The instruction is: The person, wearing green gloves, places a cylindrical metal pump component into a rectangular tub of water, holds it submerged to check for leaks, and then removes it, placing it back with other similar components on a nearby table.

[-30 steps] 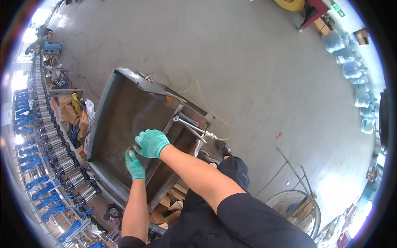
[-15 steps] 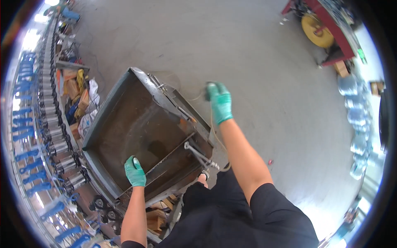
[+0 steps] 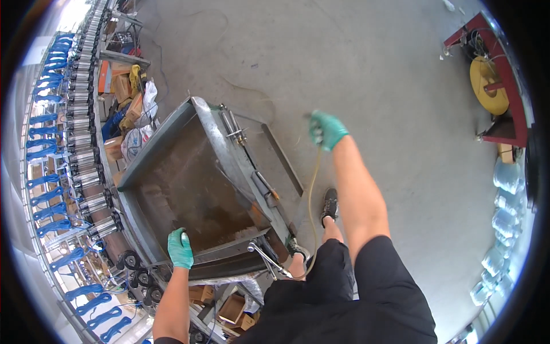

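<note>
My right hand (image 3: 327,131), in a green glove, is raised over the floor to the right of an open metal tank (image 3: 156,144). Its fingers are curled round a small dark handpiece (image 3: 307,114), mostly hidden by the glove. From below this hand a thin yellowish hose (image 3: 311,198) hangs in a curve toward my legs. My left hand (image 3: 180,250), also gloved in green, is over the tank's near left part with nothing visible in it, its fingers extended close together. I cannot tell whether it touches the tank. The tank is brown and murky inside. A shiny metal linkage (image 3: 264,257) stands at its near right corner.
On the left runs a roller conveyor (image 3: 86,155) beside a rack of blue cable bundles (image 3: 44,196). Cardboard boxes (image 3: 122,89) lie behind the tank. At the far right are a red frame with a yellow reel (image 3: 487,86) and several clear water bottles (image 3: 504,209).
My view has shifted, and more of my feet shows. My right hand has turned, with its curled fingers more visible and the hose hanging below it. The left hand stays over the tank.
</note>
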Demonstrator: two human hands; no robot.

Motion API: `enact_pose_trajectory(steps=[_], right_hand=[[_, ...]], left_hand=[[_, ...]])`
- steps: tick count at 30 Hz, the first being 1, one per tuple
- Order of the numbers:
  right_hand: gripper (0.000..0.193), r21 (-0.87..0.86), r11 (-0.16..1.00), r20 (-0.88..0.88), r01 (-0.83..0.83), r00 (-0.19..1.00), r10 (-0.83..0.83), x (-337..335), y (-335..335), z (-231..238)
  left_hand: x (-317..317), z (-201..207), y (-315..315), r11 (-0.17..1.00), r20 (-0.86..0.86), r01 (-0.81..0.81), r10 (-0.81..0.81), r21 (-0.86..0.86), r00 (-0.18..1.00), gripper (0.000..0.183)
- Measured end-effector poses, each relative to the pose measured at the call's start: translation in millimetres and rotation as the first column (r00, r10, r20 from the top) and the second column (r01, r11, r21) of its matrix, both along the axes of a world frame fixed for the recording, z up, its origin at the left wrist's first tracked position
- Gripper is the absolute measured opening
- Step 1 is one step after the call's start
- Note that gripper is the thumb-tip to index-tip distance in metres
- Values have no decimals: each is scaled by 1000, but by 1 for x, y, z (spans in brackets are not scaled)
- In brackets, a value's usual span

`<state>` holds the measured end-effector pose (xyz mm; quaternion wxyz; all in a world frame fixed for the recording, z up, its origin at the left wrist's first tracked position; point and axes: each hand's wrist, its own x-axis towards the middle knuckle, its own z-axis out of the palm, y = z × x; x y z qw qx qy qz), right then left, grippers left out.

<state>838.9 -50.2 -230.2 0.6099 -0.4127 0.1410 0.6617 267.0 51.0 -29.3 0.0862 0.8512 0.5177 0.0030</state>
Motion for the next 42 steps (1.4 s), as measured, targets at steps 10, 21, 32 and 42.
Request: enact_pose_trajectory(steps=[10,21,32,42], right_hand=[[17,968,199,44,156,671,-740,-31,-301,266],[23,34,566,39,824,565,-824,-72,-294,77],[15,-378,703,105,602,782,-614,-87,-224,-23],[11,-384,720,103,579,801,-589,-102,-221,-48]], left_hand=[[5,3,7,997,0,61,-61,-54,998,23],[-1,-3,6,1000,32,21,-21,-18,999,25],[2,-4,6,999,35,-12,10,42,999,26],[-2,-5,4,997,84,-48,42,66,996,26]])
